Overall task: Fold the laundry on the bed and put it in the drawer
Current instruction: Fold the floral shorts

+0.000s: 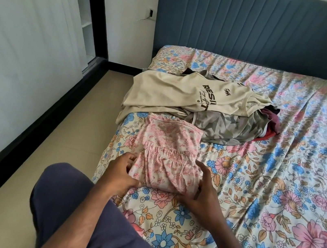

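A pink floral garment (166,156) with an elastic waistband lies folded on the flowered bed sheet (253,202) near the bed's left edge. My left hand (122,173) grips its near left corner, fingers curled around the cloth. My right hand (201,187) holds the near right side, thumb under the folded edge and fingers spread against it. Behind it lies a heap of unfolded laundry: a beige T-shirt (173,95) with black lettering on top, a grey patterned piece (228,127) and dark red cloth (269,123) under it.
A blue padded headboard (259,27) stands at the far end. A strip of beige floor (49,138) runs between the bed and white sliding panels (22,37) with a black frame on the left. My knee in dark blue trousers (79,217) rests at the bed's edge.
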